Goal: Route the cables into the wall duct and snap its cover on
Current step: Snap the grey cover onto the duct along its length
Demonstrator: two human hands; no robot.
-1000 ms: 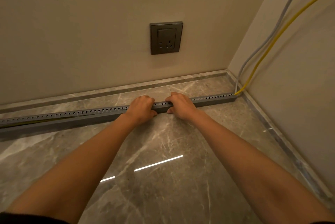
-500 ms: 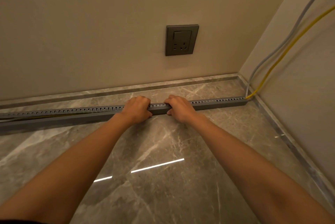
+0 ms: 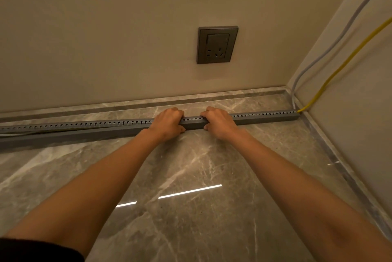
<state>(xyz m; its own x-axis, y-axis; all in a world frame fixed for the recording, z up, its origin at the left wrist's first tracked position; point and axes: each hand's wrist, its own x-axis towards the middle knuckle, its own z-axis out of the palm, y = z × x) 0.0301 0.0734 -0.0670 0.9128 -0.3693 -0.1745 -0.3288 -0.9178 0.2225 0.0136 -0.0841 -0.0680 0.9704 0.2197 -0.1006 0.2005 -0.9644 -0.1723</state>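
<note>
Head view: left hand (image 3: pixel 167 123) and right hand (image 3: pixel 219 122) are gripping the duct (image 3: pixel 265 118), fingertips hiding behind it; its left end is running off-frame.

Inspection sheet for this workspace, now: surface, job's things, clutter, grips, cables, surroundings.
Surface: polished marble floor.
Job's things: grey slotted duct lies along the floor into the corner.
Clutter: nothing seen.
Grips: left hand and right hand hold the duct mid-length, side by side.
Cables: yellow cable and grey cable run down the right wall to the duct's end.
Surroundings: wall socket on the back wall.
</note>
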